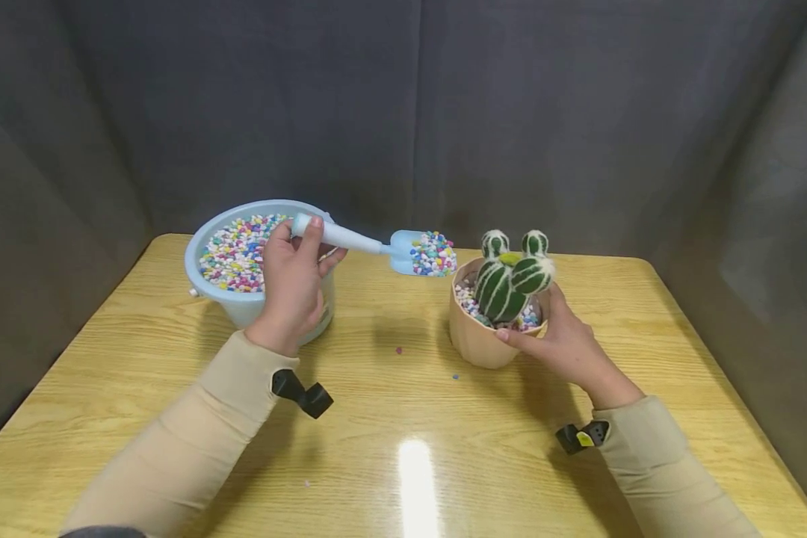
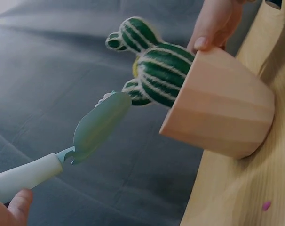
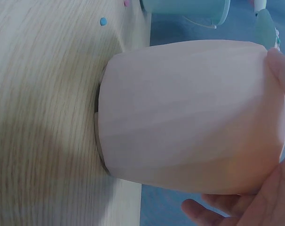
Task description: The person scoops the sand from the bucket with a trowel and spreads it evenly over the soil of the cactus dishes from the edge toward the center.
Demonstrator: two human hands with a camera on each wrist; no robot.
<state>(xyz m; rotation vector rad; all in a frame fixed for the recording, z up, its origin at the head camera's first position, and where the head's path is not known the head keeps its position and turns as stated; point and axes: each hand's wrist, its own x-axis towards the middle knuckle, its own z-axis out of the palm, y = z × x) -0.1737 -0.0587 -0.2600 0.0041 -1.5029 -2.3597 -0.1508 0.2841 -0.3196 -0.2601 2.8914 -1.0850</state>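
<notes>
My left hand [image 1: 294, 280] grips the white handle of a small light-blue shovel [image 1: 350, 239], held level in the air. Colourful pebbles [image 1: 433, 255] lie heaped on its blade, whose tip is close to the left rim of a peach flower pot [image 1: 486, 347]. In the pot stands a green-and-white striped cactus [image 1: 502, 293] with pebbles around its base. My right hand [image 1: 571, 347] holds the pot's right side, thumb at the front rim. The left wrist view shows the blade's underside [image 2: 102, 125] beside the cactus. In the right wrist view, the pot [image 3: 189, 117] rests on the table.
A light-blue bucket [image 1: 195, 273] full of coloured pebbles stands on the left, partly behind my left hand. A pink pebble [image 1: 399, 350] and a blue pebble [image 1: 455, 376] lie loose on the wooden table [image 1: 363, 433]. Dark curtain [image 1: 309, 112] hangs behind and at both sides.
</notes>
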